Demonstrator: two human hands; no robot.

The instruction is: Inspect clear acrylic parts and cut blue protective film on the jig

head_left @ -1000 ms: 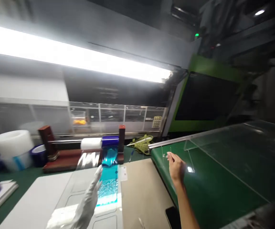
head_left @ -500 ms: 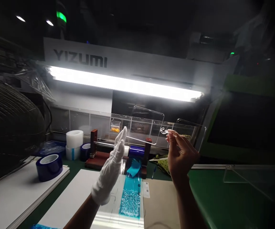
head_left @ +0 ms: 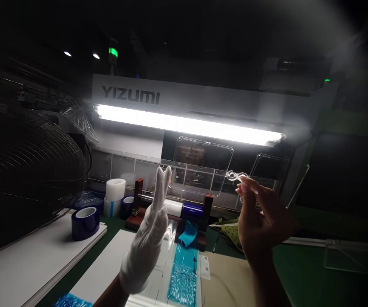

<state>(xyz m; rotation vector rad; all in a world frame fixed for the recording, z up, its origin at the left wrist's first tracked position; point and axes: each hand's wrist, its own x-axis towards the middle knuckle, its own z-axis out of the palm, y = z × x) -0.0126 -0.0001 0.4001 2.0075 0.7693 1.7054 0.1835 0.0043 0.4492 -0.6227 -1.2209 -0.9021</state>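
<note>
My right hand [head_left: 262, 213], bare, pinches a curly clear plastic link [head_left: 235, 175] between thumb and fingertips. The link appears to join two thin clear plastic panels, a left panel [head_left: 208, 142] and a right panel [head_left: 299, 181], both raised under the lamp. My left hand [head_left: 150, 230] wears a white cloth glove. Its fingers are straight and upright, beside the left panel's near edge; whether they touch it is hard to see. The panels' lower edges blend into the background.
A lit tube lamp [head_left: 187, 125] crosses the machine front. A tape stand [head_left: 136, 217] holds a blue roll [head_left: 193, 209]. A blue tape roll [head_left: 84, 224] sits on white sheets [head_left: 27, 264] at left, beside a large fan [head_left: 33, 157]. Blue film [head_left: 184, 283] lies below my hands.
The view has shifted, so the scene sits lower and further right. The clear panels have turned slightly, and more of the curly link shows. My right hand keeps its pinch.
</note>
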